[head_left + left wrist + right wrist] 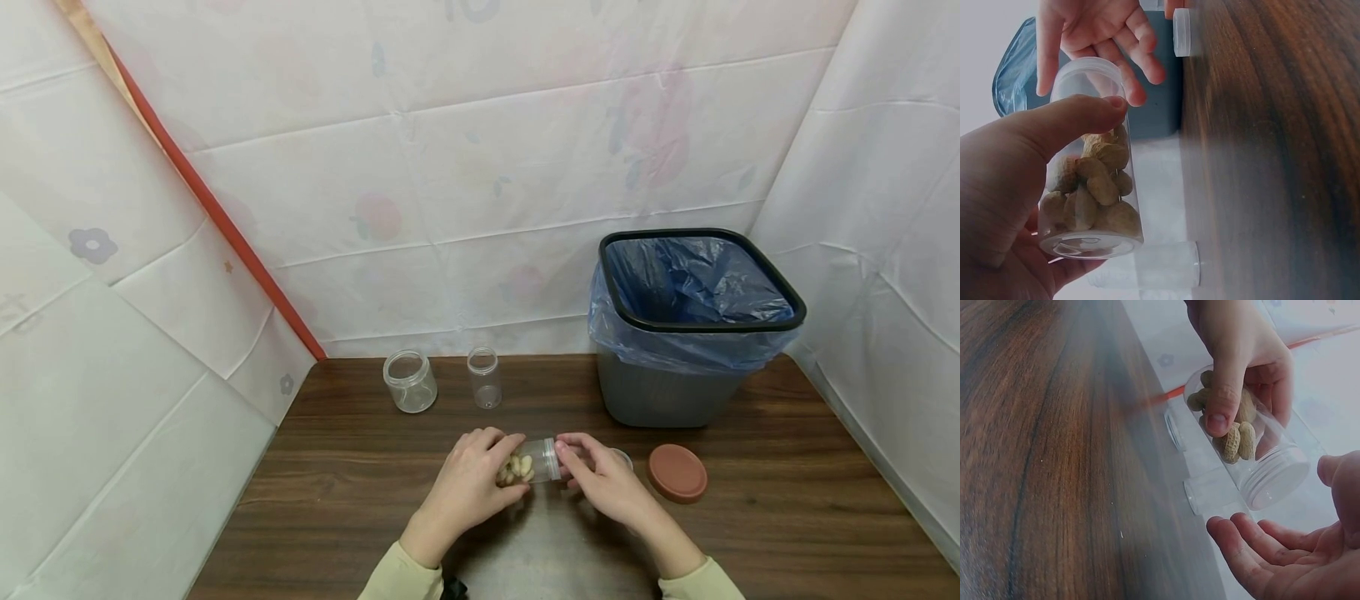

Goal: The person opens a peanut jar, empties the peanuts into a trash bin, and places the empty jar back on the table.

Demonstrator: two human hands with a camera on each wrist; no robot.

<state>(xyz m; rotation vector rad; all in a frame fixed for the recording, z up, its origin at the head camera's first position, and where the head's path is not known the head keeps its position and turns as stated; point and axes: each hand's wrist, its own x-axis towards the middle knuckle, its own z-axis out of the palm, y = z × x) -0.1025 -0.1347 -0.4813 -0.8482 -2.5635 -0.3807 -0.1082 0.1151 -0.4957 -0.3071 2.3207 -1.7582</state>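
My left hand [468, 479] grips a clear plastic jar [543, 461], tilted on its side in the head view, with its threaded end toward my right hand [611, 483]. Several unshelled peanuts [1100, 181] lie inside, gathered toward the jar's base. In the right wrist view the left thumb [1219, 419] presses on the jar wall. The right hand's fingers [1257, 540] are spread and lightly bent beside the jar's end, apart from it. Whether a clear lid covers that end, I cannot tell. A round clear lid [1182, 32] rests on the table, partly behind the right hand in the head view.
A wide clear jar [410, 383] and a narrow clear jar [485, 379] stand at the table's back. The reddish-brown round lid [677, 472] lies to the right. Behind it stands a grey bin [667, 392] lined with a blue bag. Patterned white sheets [450, 208] enclose the table.
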